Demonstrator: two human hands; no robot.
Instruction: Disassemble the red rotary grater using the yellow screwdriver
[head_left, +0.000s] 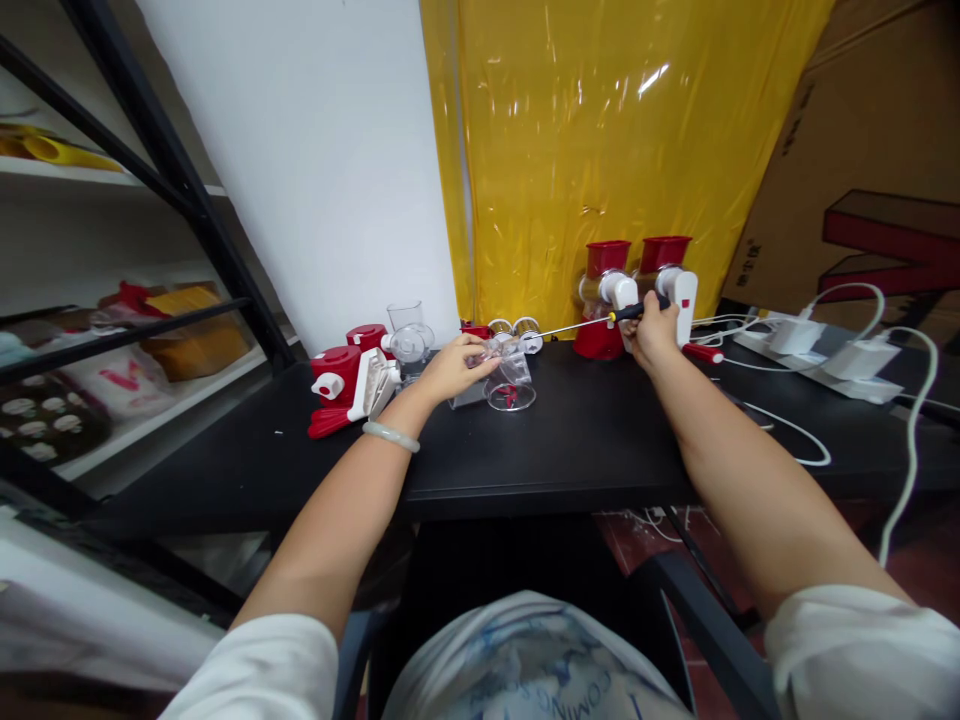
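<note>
A screwdriver (630, 312) with a black and yellow handle is gripped in my right hand (654, 332). Its long shaft points left, and the tip ends near my left hand (463, 362). The fingers of that hand are closed around a small part by the shaft's tip, which I cannot make out clearly. Just right of them on the black table is a clear plastic housing (517, 385) with a round opening; red shows inside it. Several metal drum graters (528, 334) stand behind my left hand.
Red and white grater bases (337, 375) and a clear hopper (409, 338) stand at the left. Two upright red and white graters (666, 262) are behind my right hand. White power strips (817, 362) with cables lie on the right. A black-framed shelf (172, 190) rises at the left.
</note>
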